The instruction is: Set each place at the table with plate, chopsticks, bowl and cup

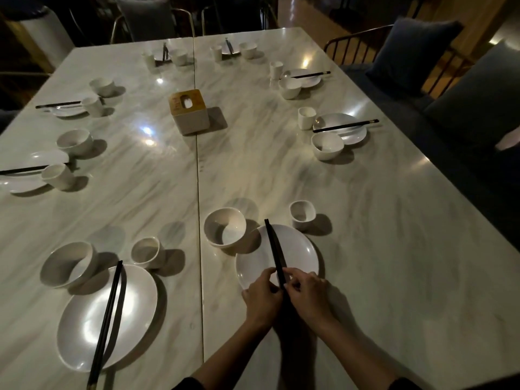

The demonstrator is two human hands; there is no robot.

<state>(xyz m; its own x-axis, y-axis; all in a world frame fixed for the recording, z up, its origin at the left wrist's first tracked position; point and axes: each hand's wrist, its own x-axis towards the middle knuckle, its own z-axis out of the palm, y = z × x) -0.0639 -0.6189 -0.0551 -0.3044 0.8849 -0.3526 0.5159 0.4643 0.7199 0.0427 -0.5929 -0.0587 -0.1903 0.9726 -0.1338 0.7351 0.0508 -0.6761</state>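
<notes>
A white oval plate [253,266] lies at the near-centre place on the marble table [394,249]. Black chopsticks [273,246] rest lengthwise across it. My left hand [263,301] and my right hand [308,295] both pinch their near end at the plate's front rim. A white bowl [225,228] sits at the plate's upper left, a white cup [302,215] at its upper right. The place to the left has a plate [135,305], chopsticks [108,322], bowl [67,264] and cup [145,252].
Several other set places line the left, far and right edges, for example a plate [351,136] with chopsticks at the right. A wooden-topped tissue box [189,111] stands mid-table. A seam [198,178] runs down the table. Cushioned chairs [408,49] stand around.
</notes>
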